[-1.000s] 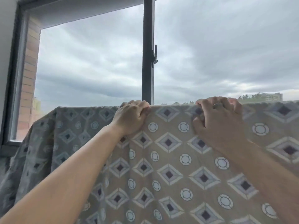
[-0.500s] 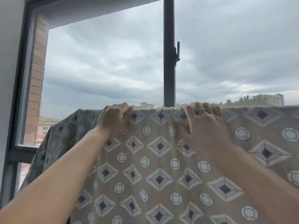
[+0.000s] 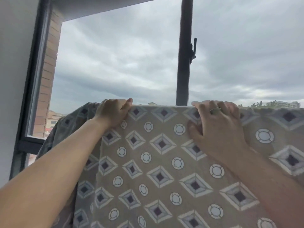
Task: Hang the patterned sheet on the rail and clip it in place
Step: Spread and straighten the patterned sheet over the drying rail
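Observation:
The patterned sheet (image 3: 161, 162), tan with grey diamonds and white rings, hangs in front of the window, its top fold stretched level across the view. The rail under that fold is hidden by the cloth. My left hand (image 3: 113, 113) grips the top fold left of centre, fingers curled over it. My right hand (image 3: 217, 122), wearing a ring, holds the top fold further right, fingers hooked over the edge and thumb pressed on the front. The sheet's left end droops down in loose folds. No clip is in view.
A dark window frame (image 3: 31, 89) runs down the left, with a vertical mullion (image 3: 184, 63) and its latch handle (image 3: 193, 48) behind the sheet. A brick wall (image 3: 47, 71) and distant buildings lie outside under grey clouds.
My left hand has slid left along the top fold, widening the gap between my hands, and the fold between them now lies flat and taut. The view has shifted left.

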